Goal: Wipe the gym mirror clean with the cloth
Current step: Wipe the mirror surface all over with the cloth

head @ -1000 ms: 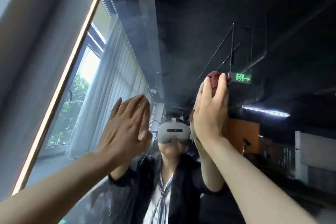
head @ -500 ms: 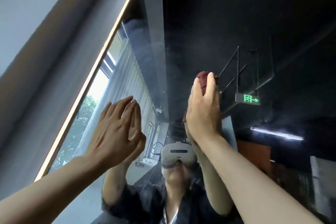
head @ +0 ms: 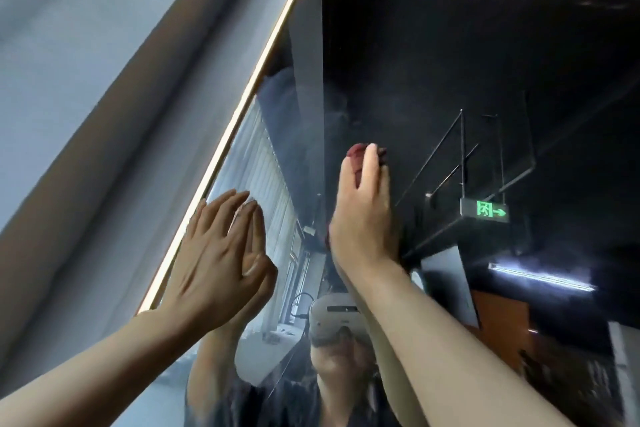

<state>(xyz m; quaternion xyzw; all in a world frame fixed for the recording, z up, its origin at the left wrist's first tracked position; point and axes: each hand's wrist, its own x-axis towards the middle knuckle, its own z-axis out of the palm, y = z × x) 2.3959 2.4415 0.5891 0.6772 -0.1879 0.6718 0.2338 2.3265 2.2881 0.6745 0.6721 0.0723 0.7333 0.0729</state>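
We find the wiping under way and, in our judgement, not near finished. The mirror (head: 433,80) shows a faint grey haze across its upper middle, above and left of the cloth, and a paler smear low down near the reflected person; we read these as film not yet cleared, though they may be reflections in the glass, which the view does not settle. The upper part of the pane up to the top frame, and the strip along the gold edge trim (head: 242,104), appear to remain.

The cloth (head: 356,151), dark red and bunched, sits high on the glass, pinned under the right hand (head: 362,215). Only its top edge shows past the fingertips, with a small part at the heel of the palm.

The right hand lies flat with fingers extended upward, pressing the cloth to the mirror; the arm reaches up at near full stretch. The left hand (head: 221,260) is released and holds nothing, its fingers straight and together, palm turned toward the glass close to the trim. Whether it touches the surface we cannot tell.
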